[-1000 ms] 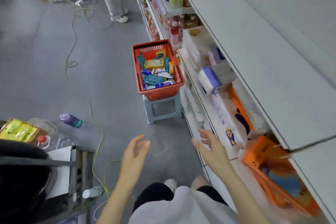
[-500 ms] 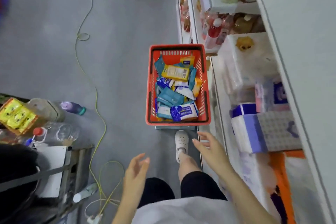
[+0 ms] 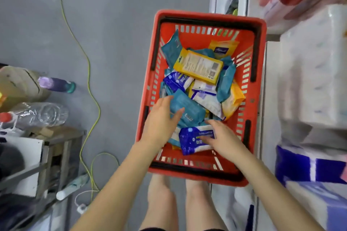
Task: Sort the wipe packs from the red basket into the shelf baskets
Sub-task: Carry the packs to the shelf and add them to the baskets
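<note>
Reaching into the red plastic basket [image 3: 206, 15], your left hand [image 3: 159, 124] touched a teal wipe pack [image 3: 187, 108], fingers [image 3: 161, 104] straight; your right hand [image 3: 224, 141] overlay a blue-white pack [image 3: 191, 141], grip unclear.

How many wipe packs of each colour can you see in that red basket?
Yellow packs: 3
Teal packs: 3
Blue-and-white packs: 4
Total: 10 in view; the pile may hide more.

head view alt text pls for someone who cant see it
Two bare hands reach into a red basket full of wipe packs: the left hand over a teal pack, the right hand touching a blue-and-white pack. Stocked shelves stand to its right.
</note>
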`<move>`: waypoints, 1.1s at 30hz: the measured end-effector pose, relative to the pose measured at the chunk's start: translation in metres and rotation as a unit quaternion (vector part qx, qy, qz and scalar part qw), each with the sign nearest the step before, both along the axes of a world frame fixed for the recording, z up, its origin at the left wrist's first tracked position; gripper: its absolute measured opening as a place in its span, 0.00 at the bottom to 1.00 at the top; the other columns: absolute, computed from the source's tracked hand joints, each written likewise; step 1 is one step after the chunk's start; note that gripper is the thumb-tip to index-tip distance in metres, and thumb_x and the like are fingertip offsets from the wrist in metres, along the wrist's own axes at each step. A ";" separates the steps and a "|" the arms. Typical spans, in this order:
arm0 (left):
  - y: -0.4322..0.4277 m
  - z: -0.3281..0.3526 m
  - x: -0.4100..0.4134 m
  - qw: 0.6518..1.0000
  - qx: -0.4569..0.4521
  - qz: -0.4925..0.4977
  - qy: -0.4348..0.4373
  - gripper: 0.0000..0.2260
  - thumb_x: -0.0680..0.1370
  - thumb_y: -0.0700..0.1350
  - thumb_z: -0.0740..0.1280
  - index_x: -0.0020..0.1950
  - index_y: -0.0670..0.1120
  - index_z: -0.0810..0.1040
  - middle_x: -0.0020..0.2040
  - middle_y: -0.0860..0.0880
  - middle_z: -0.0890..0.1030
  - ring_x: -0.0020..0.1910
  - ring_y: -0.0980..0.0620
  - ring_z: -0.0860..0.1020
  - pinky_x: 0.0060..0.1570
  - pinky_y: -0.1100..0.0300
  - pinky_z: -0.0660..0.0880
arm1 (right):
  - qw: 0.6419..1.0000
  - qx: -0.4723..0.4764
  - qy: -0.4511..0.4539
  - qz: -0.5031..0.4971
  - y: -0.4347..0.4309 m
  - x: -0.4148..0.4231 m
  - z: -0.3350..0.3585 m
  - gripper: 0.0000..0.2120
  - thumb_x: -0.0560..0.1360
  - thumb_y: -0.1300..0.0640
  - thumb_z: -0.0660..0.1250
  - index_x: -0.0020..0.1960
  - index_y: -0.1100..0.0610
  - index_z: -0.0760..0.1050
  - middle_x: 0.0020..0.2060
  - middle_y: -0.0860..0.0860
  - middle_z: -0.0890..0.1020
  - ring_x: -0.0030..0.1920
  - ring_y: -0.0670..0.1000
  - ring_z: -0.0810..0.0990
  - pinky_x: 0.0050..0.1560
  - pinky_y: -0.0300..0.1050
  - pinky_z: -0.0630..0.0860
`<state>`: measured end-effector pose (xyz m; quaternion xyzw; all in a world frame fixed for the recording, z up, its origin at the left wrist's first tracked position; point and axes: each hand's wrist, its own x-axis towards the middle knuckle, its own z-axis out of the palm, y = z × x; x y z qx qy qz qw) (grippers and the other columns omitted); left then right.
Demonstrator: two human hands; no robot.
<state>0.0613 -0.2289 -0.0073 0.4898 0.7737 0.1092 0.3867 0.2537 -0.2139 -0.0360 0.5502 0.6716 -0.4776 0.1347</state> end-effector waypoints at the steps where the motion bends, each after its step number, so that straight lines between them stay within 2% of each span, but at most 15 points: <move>1: 0.011 -0.016 -0.002 0.998 -0.005 -0.062 0.016 0.24 0.78 0.53 0.64 0.72 0.45 0.66 0.71 0.47 0.70 0.68 0.49 0.70 0.64 0.59 0.66 | 1.000 0.002 -0.007 0.027 0.000 -0.001 -0.016 0.31 0.75 0.49 0.68 0.73 0.56 0.62 0.71 0.53 0.68 0.71 0.52 0.64 0.68 0.42 0.59; 4: 0.032 -0.047 -0.010 0.979 -0.023 -0.203 0.025 0.27 0.79 0.53 0.63 0.74 0.43 0.63 0.75 0.45 0.63 0.74 0.48 0.60 0.71 0.59 0.56 | 0.996 0.014 -0.018 0.090 -0.001 0.003 -0.040 0.35 0.74 0.48 0.70 0.75 0.56 0.59 0.74 0.54 0.63 0.74 0.53 0.59 0.73 0.45 0.56; 8: 0.050 -0.077 -0.017 0.950 -0.074 -0.299 0.045 0.30 0.78 0.58 0.60 0.75 0.44 0.60 0.77 0.45 0.59 0.77 0.48 0.52 0.73 0.55 0.50 | 0.985 0.090 -0.060 0.136 -0.002 0.007 -0.053 0.35 0.70 0.47 0.72 0.73 0.53 0.63 0.69 0.52 0.68 0.69 0.54 0.64 0.68 0.48 0.63; 10: 0.053 -0.086 -0.018 0.934 -0.068 -0.343 0.076 0.31 0.78 0.60 0.59 0.75 0.45 0.61 0.75 0.45 0.62 0.75 0.45 0.57 0.72 0.54 0.53 | 0.973 0.119 -0.093 0.172 -0.007 0.006 -0.052 0.34 0.69 0.44 0.72 0.70 0.50 0.65 0.65 0.51 0.70 0.66 0.54 0.65 0.62 0.50 0.64; 13: 0.057 -0.093 -0.019 0.907 -0.035 -0.393 0.150 0.32 0.75 0.63 0.60 0.74 0.48 0.63 0.66 0.45 0.69 0.67 0.44 0.65 0.70 0.52 0.57 | 0.968 0.121 -0.128 0.179 -0.008 0.004 -0.049 0.29 0.68 0.41 0.71 0.65 0.48 0.70 0.65 0.53 0.69 0.64 0.55 0.65 0.56 0.51 0.62; 16: 0.063 -0.095 -0.020 0.891 -0.013 -0.412 0.191 0.32 0.71 0.66 0.64 0.68 0.48 0.69 0.61 0.45 0.69 0.63 0.44 0.66 0.68 0.50 0.58 | 0.979 0.097 -0.103 0.149 -0.005 0.004 -0.045 0.22 0.69 0.43 0.71 0.59 0.50 0.75 0.63 0.54 0.70 0.63 0.56 0.68 0.56 0.50 0.64; 18: 0.066 -0.096 -0.017 0.888 -0.008 -0.421 0.186 0.31 0.69 0.66 0.67 0.64 0.46 0.71 0.61 0.46 0.70 0.62 0.45 0.67 0.66 0.50 0.61 | 0.988 0.076 -0.069 0.111 -0.006 0.005 -0.038 0.18 0.71 0.46 0.71 0.56 0.53 0.74 0.54 0.51 0.72 0.58 0.55 0.73 0.46 0.45 0.68; 20: 0.068 -0.097 -0.013 0.893 -0.025 -0.414 0.177 0.31 0.67 0.66 0.69 0.61 0.47 0.70 0.59 0.47 0.73 0.60 0.46 0.69 0.63 0.50 0.63 | 0.991 0.092 -0.063 0.069 -0.011 0.006 -0.031 0.14 0.73 0.47 0.69 0.52 0.52 0.69 0.50 0.50 0.75 0.54 0.54 0.78 0.34 0.40 0.63; 22: 0.070 -0.095 -0.009 0.894 -0.069 -0.403 0.184 0.33 0.65 0.67 0.70 0.60 0.48 0.71 0.56 0.48 0.75 0.59 0.46 0.71 0.61 0.49 0.63 | 0.990 0.113 -0.075 0.034 -0.014 0.005 -0.023 0.14 0.75 0.47 0.67 0.48 0.50 0.62 0.53 0.51 0.80 0.53 0.53 0.80 0.27 0.34 0.55; 25: 0.075 -0.088 -0.004 0.887 -0.148 -0.400 0.174 0.28 0.65 0.68 0.70 0.55 0.50 0.76 0.48 0.51 0.77 0.53 0.47 0.75 0.59 0.48 0.63 | 0.990 0.120 -0.068 0.013 -0.018 0.005 -0.012 0.14 0.76 0.48 0.66 0.47 0.48 0.60 0.52 0.50 0.82 0.51 0.53 0.82 0.26 0.31 0.54; 27: 0.076 -0.077 -0.003 0.901 -0.153 -0.378 0.149 0.22 0.66 0.64 0.72 0.51 0.49 0.79 0.43 0.52 0.76 0.46 0.49 0.75 0.49 0.53 0.67 | 0.991 0.115 -0.063 -0.007 -0.019 0.006 -0.003 0.12 0.76 0.49 0.66 0.46 0.47 0.61 0.51 0.48 0.82 0.51 0.52 0.81 0.27 0.32 0.56; 29: 0.074 -0.058 -0.007 0.928 -0.132 -0.329 0.113 0.17 0.68 0.58 0.73 0.45 0.47 0.78 0.39 0.50 0.74 0.41 0.48 0.75 0.40 0.56 0.68 | 0.993 0.089 -0.049 -0.057 -0.017 0.009 0.008 0.11 0.75 0.48 0.67 0.45 0.48 0.64 0.48 0.46 0.81 0.48 0.49 0.81 0.28 0.32 0.61; 31: 0.067 -0.032 -0.020 0.961 -0.145 -0.236 0.019 0.13 0.70 0.53 0.73 0.44 0.45 0.78 0.40 0.48 0.79 0.41 0.46 0.79 0.39 0.53 0.74 | 0.989 0.049 -0.015 -0.138 -0.014 0.013 0.020 0.10 0.74 0.50 0.69 0.46 0.52 0.69 0.46 0.45 0.80 0.43 0.44 0.80 0.30 0.33 0.66; 32: 0.061 -0.017 -0.028 0.973 -0.153 -0.158 -0.068 0.11 0.71 0.50 0.73 0.47 0.45 0.78 0.42 0.46 0.82 0.42 0.46 0.81 0.41 0.53 0.77 | 0.982 0.026 0.011 -0.189 -0.012 0.015 0.027 0.09 0.74 0.51 0.69 0.46 0.54 0.71 0.46 0.45 0.82 0.41 0.43 0.80 0.30 0.34 0.70; 33: 0.055 0.000 -0.036 0.971 -0.156 -0.068 -0.169 0.10 0.72 0.46 0.73 0.50 0.45 0.79 0.44 0.45 0.84 0.41 0.47 0.83 0.41 0.53 0.79 | 0.968 0.001 0.044 -0.249 -0.011 0.017 0.036 0.09 0.74 0.53 0.70 0.47 0.57 0.73 0.45 0.47 0.83 0.40 0.44 0.82 0.32 0.36 0.75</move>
